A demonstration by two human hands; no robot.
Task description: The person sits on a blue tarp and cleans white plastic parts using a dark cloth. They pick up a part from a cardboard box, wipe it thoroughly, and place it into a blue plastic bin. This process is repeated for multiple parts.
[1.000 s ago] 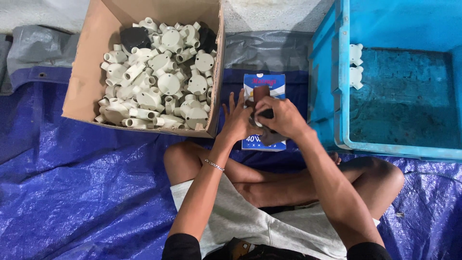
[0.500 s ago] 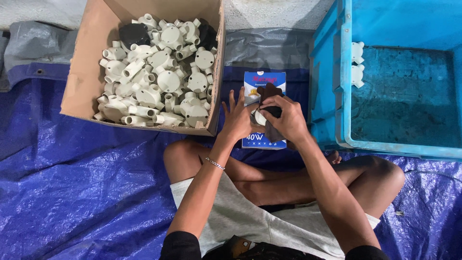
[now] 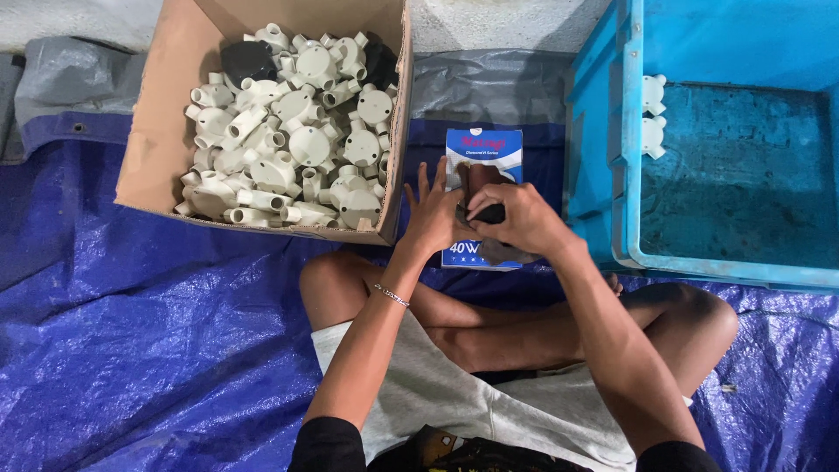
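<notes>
Head view, looking down on a person seated cross-legged on a blue tarpaulin [image 3: 131, 350]. Small blue-and-white rectangular carton [image 3: 483, 162] lies flat on the tarpaulin just beyond the knees, between a cardboard box [image 3: 162, 114] at left and a blue plastic crate [image 3: 612, 175] at right; its upper panel is white with coloured lettering, its lower part blue. Cardboard box: open-topped, brown, filled with cream-white round conduit junction fittings [image 3: 297, 140] with short tubular outlets, plus two black ones near the back. Crate: open, dark inside, two white fittings [image 3: 652, 114] against its left inner wall. Both hands meet over the carton. Right hand [image 3: 524, 223]: fingers clenched around a small dark object [image 3: 488, 212], black and rounded; its exact form cannot be told. Left hand [image 3: 434, 214]: fingers released and spread upward, palm pressed against the same object.
</notes>
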